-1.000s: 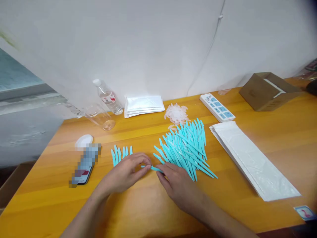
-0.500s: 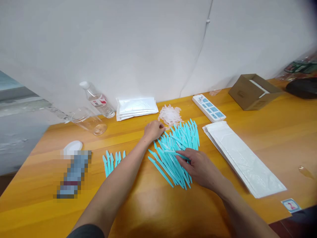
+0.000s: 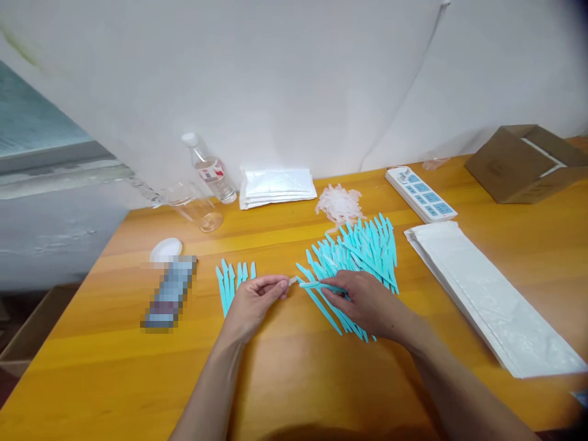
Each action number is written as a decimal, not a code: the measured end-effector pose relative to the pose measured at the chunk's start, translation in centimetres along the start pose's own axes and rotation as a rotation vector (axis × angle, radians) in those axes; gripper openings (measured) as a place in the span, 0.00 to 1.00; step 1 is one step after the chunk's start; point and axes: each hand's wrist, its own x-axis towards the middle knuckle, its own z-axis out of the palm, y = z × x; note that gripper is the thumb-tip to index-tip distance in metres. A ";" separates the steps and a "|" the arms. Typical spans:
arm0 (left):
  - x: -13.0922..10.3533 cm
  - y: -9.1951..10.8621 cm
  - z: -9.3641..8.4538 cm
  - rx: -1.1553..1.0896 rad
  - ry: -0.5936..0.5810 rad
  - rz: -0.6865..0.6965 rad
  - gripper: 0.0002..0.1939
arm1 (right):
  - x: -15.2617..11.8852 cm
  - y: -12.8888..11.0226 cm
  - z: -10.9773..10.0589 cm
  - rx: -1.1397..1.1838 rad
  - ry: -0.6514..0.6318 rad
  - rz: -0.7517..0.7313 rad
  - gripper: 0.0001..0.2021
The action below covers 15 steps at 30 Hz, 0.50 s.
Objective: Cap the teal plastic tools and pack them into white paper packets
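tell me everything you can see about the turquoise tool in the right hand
The turquoise tool is slim and plastic-looking, pinched in the right hand, in front of the pile of similar tools. Its visible end points left toward a translucent piece in the left hand; whether they touch is unclear. The hand hides its other end.

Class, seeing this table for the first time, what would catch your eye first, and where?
Probably the bright turquoise pile, right of centre. The right hand, over its near part, holds one stick, while the left hand, just left of the pile, pinches a small pale piece. Behind the pile lies a whitish heap.
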 end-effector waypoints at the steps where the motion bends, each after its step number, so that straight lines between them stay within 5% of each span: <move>1: -0.7 -0.4 -0.1 -0.012 0.021 -0.010 0.17 | 0.2 -0.4 0.2 -0.003 -0.020 -0.014 0.15; 15: -2.8 -1.3 0.0 0.081 0.044 0.040 0.16 | 0.1 -1.5 1.1 -0.025 -0.082 -0.052 0.15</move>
